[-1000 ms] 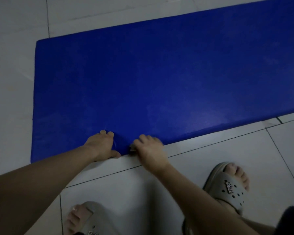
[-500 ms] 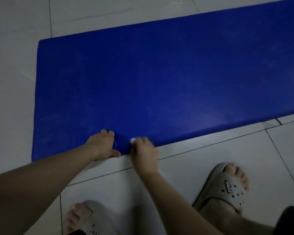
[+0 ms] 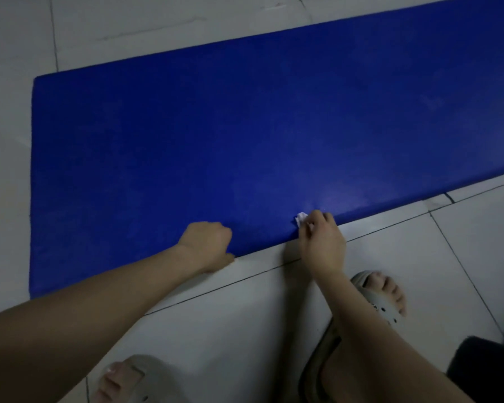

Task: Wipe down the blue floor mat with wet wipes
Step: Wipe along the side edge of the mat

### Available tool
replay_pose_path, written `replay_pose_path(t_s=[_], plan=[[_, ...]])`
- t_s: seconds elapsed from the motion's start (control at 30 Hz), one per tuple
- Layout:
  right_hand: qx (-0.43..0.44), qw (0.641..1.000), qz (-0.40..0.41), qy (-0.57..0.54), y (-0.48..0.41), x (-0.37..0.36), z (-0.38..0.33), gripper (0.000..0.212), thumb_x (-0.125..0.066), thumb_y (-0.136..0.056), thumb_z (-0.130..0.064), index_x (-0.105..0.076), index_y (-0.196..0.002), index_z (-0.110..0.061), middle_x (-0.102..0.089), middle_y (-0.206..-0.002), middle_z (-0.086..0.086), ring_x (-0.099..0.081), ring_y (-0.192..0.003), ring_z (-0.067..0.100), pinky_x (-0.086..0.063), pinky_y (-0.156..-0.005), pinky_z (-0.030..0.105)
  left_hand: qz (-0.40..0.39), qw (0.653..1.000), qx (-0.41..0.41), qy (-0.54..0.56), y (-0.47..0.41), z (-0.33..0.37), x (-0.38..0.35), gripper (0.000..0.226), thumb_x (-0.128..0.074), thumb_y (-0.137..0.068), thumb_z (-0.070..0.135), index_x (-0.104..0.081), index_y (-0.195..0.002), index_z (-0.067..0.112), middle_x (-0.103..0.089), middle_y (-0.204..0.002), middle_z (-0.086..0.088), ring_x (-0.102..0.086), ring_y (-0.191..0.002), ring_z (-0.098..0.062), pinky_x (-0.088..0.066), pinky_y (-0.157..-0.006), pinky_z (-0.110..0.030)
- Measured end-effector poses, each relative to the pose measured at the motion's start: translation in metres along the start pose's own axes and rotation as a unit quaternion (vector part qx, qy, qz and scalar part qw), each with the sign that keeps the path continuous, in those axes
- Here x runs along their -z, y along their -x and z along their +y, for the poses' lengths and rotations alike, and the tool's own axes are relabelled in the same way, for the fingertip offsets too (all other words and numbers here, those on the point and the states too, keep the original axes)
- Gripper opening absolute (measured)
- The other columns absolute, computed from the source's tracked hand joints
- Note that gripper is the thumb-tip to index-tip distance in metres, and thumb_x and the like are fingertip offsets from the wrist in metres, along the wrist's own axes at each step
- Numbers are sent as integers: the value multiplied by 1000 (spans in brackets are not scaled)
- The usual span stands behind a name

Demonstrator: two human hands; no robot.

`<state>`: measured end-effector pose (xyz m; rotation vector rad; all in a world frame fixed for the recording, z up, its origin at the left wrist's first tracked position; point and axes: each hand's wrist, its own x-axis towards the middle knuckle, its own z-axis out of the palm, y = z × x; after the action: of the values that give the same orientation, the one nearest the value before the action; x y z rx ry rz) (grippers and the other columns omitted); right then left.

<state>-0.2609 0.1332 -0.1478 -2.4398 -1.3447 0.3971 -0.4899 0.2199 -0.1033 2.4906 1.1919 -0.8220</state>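
Since half a second ago the right hand (image 3: 320, 242) has slid along the near edge of the blue mat (image 3: 245, 135), away from the left hand (image 3: 208, 245). The two were almost touching then and now stand well apart, with a bare stretch of mat edge between them. The left hand has its fingers curled on the mat's near edge and its thumb down where mat meets floor, gripping that edge. The right hand pinches a small crumpled white wet wipe (image 3: 301, 219). The wipe sticks out past the fingertips on the side facing the left hand and touches the mat right at its edge. Both bare forearms reach in from the person's side.

Beyond the hands the mat lies flat on the floor (image 3: 157, 30). It is a long rectangle that runs off past the right hand and out of view, with its short end beyond the left hand. A faint paler sheen shows on the mat just beyond the right hand. The floor is pale tile with dark joints. Nearer the person than the right hand, a foot in a light perforated sandal (image 3: 381, 301) stands on the tile. Below the left forearm a second sandal (image 3: 128, 379) shows at the bottom edge. A dark shape (image 3: 483, 370) sits in the bottom corner on the right hand's side; what it is cannot be told.
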Motion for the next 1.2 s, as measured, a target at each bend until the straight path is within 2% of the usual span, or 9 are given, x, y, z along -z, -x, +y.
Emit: replay_pose_path(t_s=[0.1, 0.23, 0.4, 0.57, 0.7, 0.8, 0.9, 1.07, 1.2], plan=[[-52, 997, -12, -56, 1, -1, 1, 16, -53, -101, -36, -59, -103, -21, -58, -97, 1, -59, -78, 18, -51, -68, 35, 70, 996, -38, -34, -12, 26, -4, 34, -52, -100, 49, -45, -89, 18, -53, -92, 0, -46, -80, -18, -35, -68, -32], [-61, 994, -18, -86, 8, -1, -3, 21, -54, -100, -32, -66, -110, -18, -58, -96, 0, -56, -79, 15, -47, -70, 31, 77, 984, -117, -110, -17, 29, -14, 16, -49, -102, 16, -47, -86, 19, -48, -83, 2, -47, -73, -17, -33, -63, -33], [-55, 993, -17, -106, 24, -10, -27, 17, -57, -99, -28, -66, -107, -16, -57, -99, 1, -54, -77, 15, -48, -71, 30, 100, 986, -117, -69, -3, 18, -15, 18, -48, -95, 12, -50, -79, 19, -51, -76, 3, -48, -67, -17, -32, -60, -33], [30, 992, -79, -93, 65, -39, -71, 19, -50, -102, -32, -61, -105, -17, -55, -100, 2, -57, -75, 17, -53, -68, 34, 22, 994, -79, -72, 46, -40, -45, 21, -44, -99, 18, -51, -79, 19, -54, -76, 4, -49, -67, -15, -40, -62, -33], [119, 989, -76, -53, 101, -65, -111, 22, -52, -103, -33, -63, -103, -15, -54, -89, 3, -53, -65, 18, -49, -55, 34, -52, 997, -17, -56, 70, -69, -53, 27, -42, -103, 37, -51, -86, 19, -58, -87, 2, -55, -76, -17, -46, -70, -34], [181, 980, -71, -46, 109, -76, -126, 13, -68, -94, -27, -66, -93, -15, -53, -78, 3, -50, -53, 19, -38, -44, 29, -14, 1000, 16, 11, 57, -67, -41, 40, -53, -93, 62, -44, -83, 24, -54, -88, 3, -52, -75, -17, -40, -65, -33], [205, 976, -65, -30, 96, -64, -108, 18, -79, -79, -17, -63, -85, -13, -55, -73, 5, -51, -52, 23, -37, -45, 30, -13, 989, 34, 140, 40, -53, -34, 47, -64, -85, 66, -39, -82, 26, -47, -89, 3, -46, -73, -14, -38, -64, -32], [85, 996, 1, -9, 56, -24, -38, 14, -65, -94, -24, -60, -86, -13, -64, -83, 7, -62, -66, 28, -43, -57, 32, -96, 984, 45, 142, 24, -49, -27, 46, -67, -88, 59, -41, -100, 23, -44, -104, 1, -48, -87, -18, -38, -70, -32], [-56, 998, 21, -27, 53, -25, -37, 15, -48, -103, -27, -56, -95, -17, -60, -91, 0, -55, -72, 16, -44, -62, 33, -88, 987, 49, 126, 21, -46, -29, 47, -64, -91, 57, -42, -109, 20, -45, -114, -3, -46, -93, -19, -39, -76, -32]])
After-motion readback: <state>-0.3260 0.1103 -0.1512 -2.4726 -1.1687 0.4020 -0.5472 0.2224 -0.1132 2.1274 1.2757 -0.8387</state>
